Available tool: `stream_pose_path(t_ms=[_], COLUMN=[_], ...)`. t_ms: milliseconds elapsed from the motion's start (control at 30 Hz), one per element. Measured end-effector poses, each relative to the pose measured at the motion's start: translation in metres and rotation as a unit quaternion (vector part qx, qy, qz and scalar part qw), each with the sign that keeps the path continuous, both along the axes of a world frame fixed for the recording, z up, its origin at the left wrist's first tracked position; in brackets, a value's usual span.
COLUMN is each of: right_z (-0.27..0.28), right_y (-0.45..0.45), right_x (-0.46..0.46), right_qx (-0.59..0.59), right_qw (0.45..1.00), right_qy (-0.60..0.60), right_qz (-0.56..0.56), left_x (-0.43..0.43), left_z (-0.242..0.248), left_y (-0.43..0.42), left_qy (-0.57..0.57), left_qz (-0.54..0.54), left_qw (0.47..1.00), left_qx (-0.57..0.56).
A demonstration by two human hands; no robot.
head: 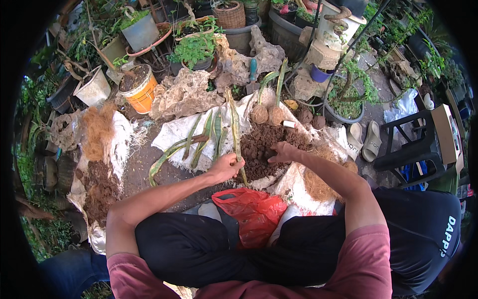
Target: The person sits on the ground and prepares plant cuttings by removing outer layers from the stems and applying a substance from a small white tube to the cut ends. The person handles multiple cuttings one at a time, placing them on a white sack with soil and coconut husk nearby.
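My left hand (226, 168) grips the lower part of a long, yellow-edged snake plant leaf (234, 127), which stands nearly upright. At the heap of dark brown soil (257, 164), my right hand (283, 152) reaches in with thumb and fingers apart. Several cut snake plant leaves (203, 140) lie on a white woven sack (168, 132) left of the soil. Behind the heap sit two fibrous brown balls (275, 115) with snake plant leaves rising from them. A small white cylindrical object (289, 124) rests at the soil's back edge.
A red plastic bag (257, 213) lies between my legs. Coconut fibre (321, 175) is at right, with more fibre (98, 130) at left. Rough rocks (190, 93), a trowel (253, 73) and an orange-white bucket (140, 89) stand behind. Sandals (371, 142), a black stool (414, 149) and a person (418, 231) are at right.
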State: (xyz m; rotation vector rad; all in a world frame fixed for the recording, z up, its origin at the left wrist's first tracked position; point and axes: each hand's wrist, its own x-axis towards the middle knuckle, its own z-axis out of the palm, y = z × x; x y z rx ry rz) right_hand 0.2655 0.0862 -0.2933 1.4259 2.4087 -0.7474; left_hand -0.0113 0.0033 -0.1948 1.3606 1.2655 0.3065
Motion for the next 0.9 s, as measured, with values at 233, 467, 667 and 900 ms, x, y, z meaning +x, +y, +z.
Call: stream_pose_path(t_ms=[233,467,667,900], right_z=[0.009,0.006,0.018,0.007], right_y=[-0.007,-0.005,-0.012,-0.018], right_x=[-0.003,-0.005,-0.004,-0.004], right_qx=[-0.023,-0.069,-0.03,-0.047], right_qw=[1.0,0.997,0.996,0.989], right_qy=[0.006,0.028,0.063,0.078], right_qz=[0.007,-0.012,-0.063,-0.114], left_x=[0.001,0.001,0.002,0.001], left_z=[-0.004,-0.003,-0.003,-0.005], left_y=[0.001,0.001,0.002,0.002], left_qy=[-0.001,0.01,0.007,0.008], left_qz=[-0.001,0.004,0.012,0.011], left_qw=[1.0,0.999,0.999,0.999], left_qx=[-0.008,-0.03,-0.038,-0.045])
